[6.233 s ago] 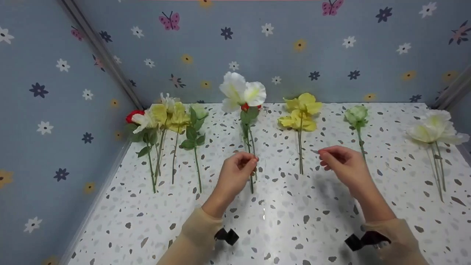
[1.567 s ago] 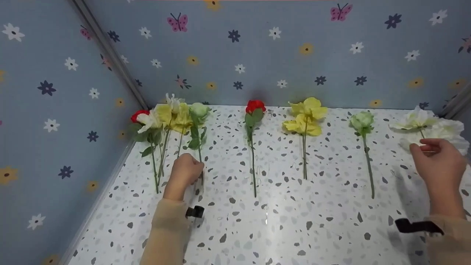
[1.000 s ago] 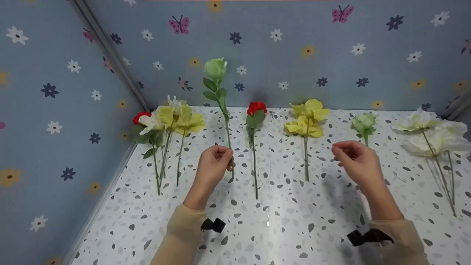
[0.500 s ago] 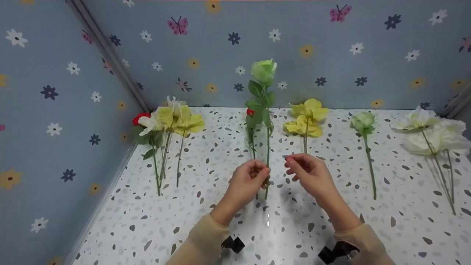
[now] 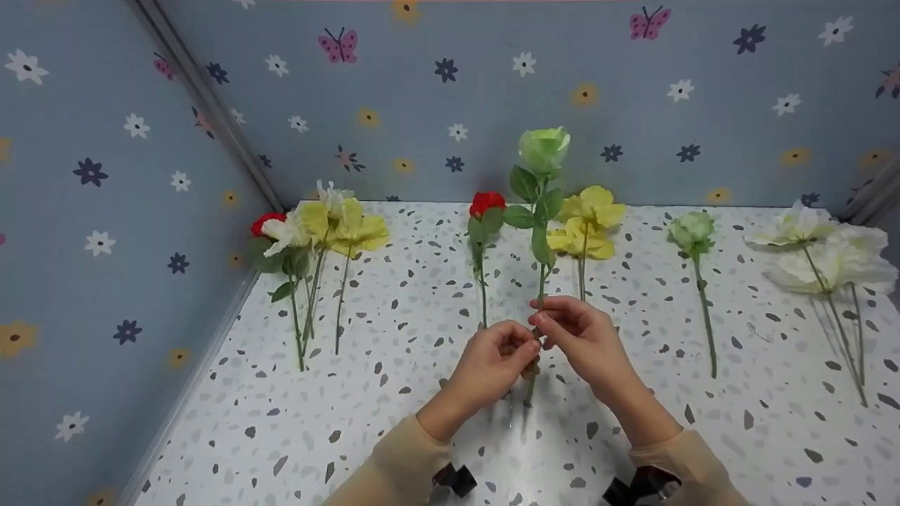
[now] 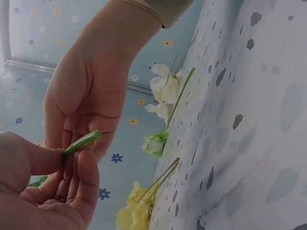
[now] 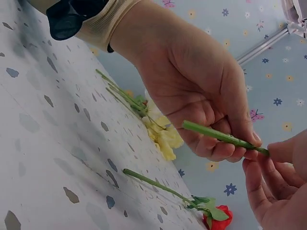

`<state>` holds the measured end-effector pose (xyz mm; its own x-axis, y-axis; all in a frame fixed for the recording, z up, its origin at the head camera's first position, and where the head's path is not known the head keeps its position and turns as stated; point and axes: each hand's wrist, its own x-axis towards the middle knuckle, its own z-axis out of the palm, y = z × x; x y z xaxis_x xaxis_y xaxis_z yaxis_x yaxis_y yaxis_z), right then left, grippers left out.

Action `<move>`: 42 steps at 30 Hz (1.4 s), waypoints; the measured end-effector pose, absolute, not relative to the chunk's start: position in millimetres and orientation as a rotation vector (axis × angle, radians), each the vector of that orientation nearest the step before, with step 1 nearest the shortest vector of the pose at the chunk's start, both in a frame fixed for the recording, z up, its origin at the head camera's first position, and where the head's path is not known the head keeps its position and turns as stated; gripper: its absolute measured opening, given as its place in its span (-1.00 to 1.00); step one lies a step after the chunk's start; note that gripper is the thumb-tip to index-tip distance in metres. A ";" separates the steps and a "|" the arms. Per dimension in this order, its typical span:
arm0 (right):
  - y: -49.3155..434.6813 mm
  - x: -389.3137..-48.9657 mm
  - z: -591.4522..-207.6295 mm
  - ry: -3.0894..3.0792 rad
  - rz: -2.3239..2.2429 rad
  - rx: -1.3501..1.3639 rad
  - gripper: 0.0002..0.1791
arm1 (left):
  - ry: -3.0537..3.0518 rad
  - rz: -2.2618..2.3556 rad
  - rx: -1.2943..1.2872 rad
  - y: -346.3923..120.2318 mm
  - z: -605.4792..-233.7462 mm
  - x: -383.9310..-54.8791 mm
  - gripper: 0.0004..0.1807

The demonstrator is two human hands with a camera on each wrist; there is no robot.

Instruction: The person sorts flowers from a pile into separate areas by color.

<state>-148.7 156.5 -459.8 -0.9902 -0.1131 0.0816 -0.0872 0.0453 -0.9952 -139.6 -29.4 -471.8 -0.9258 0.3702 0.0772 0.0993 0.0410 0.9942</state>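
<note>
A pale green rose (image 5: 544, 149) with green leaves stands nearly upright above the table. My left hand (image 5: 492, 365) pinches the lower stem between thumb and fingers. Just above it, my right hand (image 5: 583, 343) has thumb and fingertips on the same stem. Seen from the left wrist, the cut stem end (image 6: 86, 141) sticks out past the left thumb. In the right wrist view the lower stem (image 7: 211, 132) lies across the left fingers, and the right thumb meets it farther along. Behind the hands lie a red rose (image 5: 486, 205) and two yellow flowers (image 5: 589, 211).
On the speckled white table (image 5: 281, 436), a bunch of white, yellow and red flowers (image 5: 320, 228) lies at the left. A single green flower (image 5: 692, 230) lies right of centre, with white flowers (image 5: 830, 253) at the far right. A patterned blue wall (image 5: 394, 84) rises behind.
The left hand has taken the green rose from the left bunch and moved it right to the middle. A white flower has joined those at far right. The right hand has come to the stem.
</note>
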 end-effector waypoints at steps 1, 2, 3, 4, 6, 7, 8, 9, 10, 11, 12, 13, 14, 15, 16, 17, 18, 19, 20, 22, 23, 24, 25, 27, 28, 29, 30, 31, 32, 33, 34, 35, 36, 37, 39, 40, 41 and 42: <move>156.8 -149.1 -459.9 2.254 -2.157 -0.221 -0.73 | 2.107 1.986 0.483 -29.0 -472.0 -139.5 -0.90; 157.3 -149.4 -459.7 2.254 -2.163 -0.225 -0.74 | 2.104 1.982 0.477 -28.7 -472.2 -139.5 -0.90; 157.8 -149.7 -459.2 2.259 -2.164 -0.226 -0.75 | 2.104 1.974 0.472 -28.4 -472.4 -139.5 -0.90; 158.6 -150.2 -458.8 2.264 -2.165 -0.226 -0.77 | 2.106 1.964 0.468 -28.3 -472.5 -139.5 -0.89; 160.4 -151.2 -458.1 2.274 -2.167 -0.219 -0.79 | 2.119 1.939 0.465 -28.2 -472.2 -139.5 -0.88; 161.3 -151.6 -457.6 2.283 -2.167 -0.211 -0.80 | 2.126 1.927 0.466 -28.2 -472.2 -139.6 -0.88; 161.9 -151.7 -456.8 2.292 -2.168 -0.204 -0.81 | 2.139 1.910 0.469 -28.2 -472.2 -139.5 -0.87; 162.3 -151.9 -456.3 2.301 -2.168 -0.193 -0.82 | 2.148 1.896 0.476 -28.2 -472.3 -139.4 -0.88; 162.7 -152.2 -456.0 2.306 -2.173 -0.185 -0.82 | 2.159 1.879 0.486 -28.1 -472.7 -139.4 -0.88; 162.8 -152.2 -455.7 2.307 -2.182 -0.177 -0.83 | 2.170 1.862 0.495 -28.0 -473.2 -139.4 -0.88; 162.8 -152.5 -455.9 2.311 -2.188 -0.170 -0.83 | 2.177 1.849 0.506 -28.0 -473.9 -139.4 -0.89; 162.7 -152.4 -455.8 2.316 -2.191 -0.168 -0.84 | 2.186 1.838 0.516 -27.8 -474.8 -139.5 -0.89; 162.2 -152.2 -455.7 2.321 -2.188 -0.166 -0.83 | 2.187 1.833 0.526 -27.8 -475.8 -139.7 -0.90; 161.7 -152.1 -456.0 2.324 -2.187 -0.165 -0.83 | 2.184 1.833 0.533 -27.8 -476.6 -139.9 -0.90; 161.1 -152.0 -456.3 2.327 -2.184 -0.167 -0.83 | 2.181 1.833 0.537 -28.0 -477.2 -140.1 -0.90; 160.5 -151.9 -456.9 2.333 -2.178 -0.167 -0.82 | 2.178 1.837 0.540 -28.2 -477.4 -140.2 -0.90; 160.1 -151.9 -457.6 2.340 -2.171 -0.165 -0.82 | 2.175 1.839 0.543 -28.4 -477.7 -140.4 -0.90; 159.6 -151.6 -457.9 2.346 -2.165 -0.164 -0.82 | 2.176 1.839 0.546 -28.6 -477.7 -140.6 -0.89; 159.2 -151.5 -458.2 2.353 -2.158 -0.163 -0.82 | 2.176 1.840 0.550 -28.8 -477.4 -140.7 -0.89; 159.1 -151.2 -458.8 2.365 -2.151 -0.160 -0.83 | 2.183 1.831 0.554 -29.0 -476.4 -140.6 -0.88; 159.2 -151.0 -458.9 2.373 -2.148 -0.159 -0.84 | 2.188 1.824 0.555 -29.0 -476.1 -140.7 -0.88; 159.3 -150.8 -458.9 2.377 -2.146 -0.157 -0.84 | 2.192 1.818 0.555 -28.8 -475.9 -140.7 -0.87; 159.2 -150.5 -458.7 2.381 -2.144 -0.159 -0.84 | 2.193 1.816 0.554 -28.7 -475.6 -140.7 -0.88; 159.7 -149.9 -458.8 2.387 -2.137 -0.162 -0.83 | 2.186 1.814 0.547 -28.2 -475.6 -140.3 -0.89; 159.7 -149.7 -458.7 2.388 -2.136 -0.168 -0.82 | 2.184 1.815 0.545 -28.1 -475.7 -140.2 -0.89; 159.5 -149.5 -458.7 2.391 -2.134 -0.170 -0.82 | 2.181 1.820 0.546 -28.1 -475.7 -140.0 -0.90; 159.4 -149.4 -458.7 2.393 -2.133 -0.174 -0.83 | 2.181 1.819 0.549 -28.1 -476.0 -139.9 -0.90; 159.4 -149.2 -458.7 2.397 -2.130 -0.177 -0.83 | 2.179 1.819 0.556 -28.2 -476.4 -139.8 -0.89; 159.7 -149.0 -458.9 2.401 -2.126 -0.178 -0.83 | 2.178 1.817 0.563 -28.3 -476.7 -139.7 -0.89; 159.9 -148.9 -458.8 2.404 -2.124 -0.181 -0.84 | 2.176 1.815 0.571 -28.6 -476.9 -139.7 -0.89; 160.2 -149.0 -458.7 2.405 -2.122 -0.184 -0.85 | 2.172 1.811 0.579 -29.0 -476.8 -139.7 -0.88; 160.7 -149.1 -458.5 2.403 -2.121 -0.188 -0.86 | 2.169 1.802 0.585 -29.7 -476.4 -139.7 -0.88; 161.6 -149.3 -457.9 2.398 -2.122 -0.189 -0.85 | 2.168 1.787 0.585 -30.7 -475.9 -140.0 -0.87; 162.9 -149.7 -457.1 2.394 -2.122 -0.194 -0.85 | 2.171 1.769 0.587 -32.2 -474.6 -140.5 -0.87; 166.8 -151.0 -454.3 2.388 -2.122 -0.189 -0.83 | 2.211 1.716 0.564 -36.6 -471.3 -142.3 -0.87; 169.7 -151.9 -452.3 2.394 -2.117 -0.183 -0.82 | 2.242 1.688 0.541 -39.9 -469.5 -143.8 -0.87; 173.4 -153.0 -450.2 2.404 -2.111 -0.172 -0.81 | 2.283 1.655 0.514 -44.0 -467.8 -146.1 -0.88; 178.0 -154.1 -448.0 2.421 -2.096 -0.161 -0.79 | 2.329 1.622 0.484 -49.2 -466.0 -149.1 -0.88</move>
